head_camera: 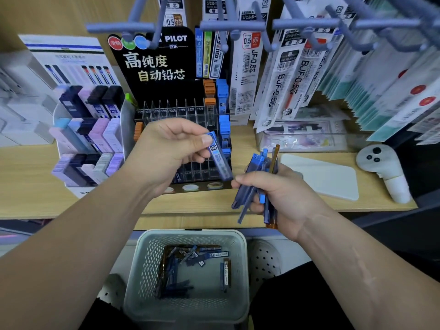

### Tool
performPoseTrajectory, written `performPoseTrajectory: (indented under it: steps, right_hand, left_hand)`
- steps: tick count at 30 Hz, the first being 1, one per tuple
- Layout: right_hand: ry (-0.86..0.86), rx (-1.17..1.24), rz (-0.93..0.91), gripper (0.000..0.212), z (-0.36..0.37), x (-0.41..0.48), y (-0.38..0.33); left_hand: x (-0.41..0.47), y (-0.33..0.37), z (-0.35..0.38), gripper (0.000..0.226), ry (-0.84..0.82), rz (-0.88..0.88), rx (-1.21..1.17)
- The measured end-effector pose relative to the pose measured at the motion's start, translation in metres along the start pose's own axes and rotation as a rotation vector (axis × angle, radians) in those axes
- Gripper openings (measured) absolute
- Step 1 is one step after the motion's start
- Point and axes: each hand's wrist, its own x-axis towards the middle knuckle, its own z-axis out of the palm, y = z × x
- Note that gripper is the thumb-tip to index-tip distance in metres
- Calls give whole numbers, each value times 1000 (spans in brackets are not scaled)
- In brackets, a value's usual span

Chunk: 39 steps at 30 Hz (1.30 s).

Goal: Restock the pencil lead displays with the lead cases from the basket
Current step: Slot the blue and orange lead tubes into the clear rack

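Note:
My left hand (171, 151) pinches one blue HB lead case (220, 160) between thumb and fingers, in front of the black Pilot lead display (166, 67). My right hand (278, 196) grips a bundle of lead cases (258, 184), mostly blue with an orange one, just right of the display's base. The display's clear slots (176, 113) hold blue cases (223, 132) at the right and a few orange cases (210, 91). Below the shelf stands the grey perforated basket (142, 270) with several loose blue and orange lead cases (188, 265) in it.
A second white display (59, 110) of pastel and dark lead cases stands to the left. Refill packs (285, 75) hang from blue pegs (233, 26) overhead. On the wooden shelf (35, 182) lie a white tray (328, 177) and a white controller (381, 163).

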Motion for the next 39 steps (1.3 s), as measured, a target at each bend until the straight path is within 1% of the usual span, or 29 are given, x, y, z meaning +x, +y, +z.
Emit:
performPoseTrajectory:
  steps: [3, 6, 9, 11, 14, 18, 19, 22, 24, 26, 28, 29, 31, 32, 34, 36, 39]
  right_hand:
    - [59, -17, 5, 17, 0, -1, 0]
    - [67, -2, 9, 17, 3, 0, 0]
    - [63, 1, 20, 18, 6, 0, 1]
    - [70, -9, 19, 18, 5, 0, 1]
    - [79, -25, 6, 16, 1, 0, 1]
    - [60, -19, 12, 20, -2, -1, 1]
    - [48, -22, 16, 20, -2, -1, 2]
    - [5, -45, 25, 20, -1, 0, 3]
    - [-23, -71, 18, 20, -1, 0, 4]
    - [-38, -89, 8, 19, -1, 0, 3]
    - [-37, -102, 3, 20, -1, -1, 3]
    - [-34, -107, 3, 21, -1, -2, 2]
    - [-25, -116, 5, 21, 0, -2, 1]
    - [-20, -126, 4, 22, 1, -2, 1]
    - [-21, -159, -12, 23, 3, -2, 1]
    - [-26, -178, -31, 22, 5, -2, 1]
    - [-31, -198, -50, 23, 7, -3, 1]
  left_hand:
    - [1, -2, 3, 11, 66, 84, 143]
    - [2, -7, 11, 13, 84, 117, 288]
    - [5, -13, 15, 12, 122, 197, 522]
    - [4, -15, 17, 11, 120, 256, 646]
    - [3, -20, 17, 8, 101, 318, 755]
    - [6, -30, 16, 6, 69, 559, 997]
    - [6, -33, 16, 6, 71, 591, 1051]
    - [7, -39, 21, 8, 97, 622, 1166]
    - [7, -40, 23, 10, 100, 620, 1201]
    - [7, -37, 24, 12, 107, 607, 1191]
    - [5, -30, 26, 10, 118, 558, 1117]
    - [3, -24, 29, 7, 128, 503, 1020]
    - [-4, -13, 36, 8, 124, 318, 728]
    - [-7, -8, 40, 8, 83, 210, 591]
    - [-14, -1, 47, 8, -35, 49, 420]
    - [-19, 1, 50, 12, -94, -35, 326]
    - [-19, 0, 48, 18, -90, -80, 293]
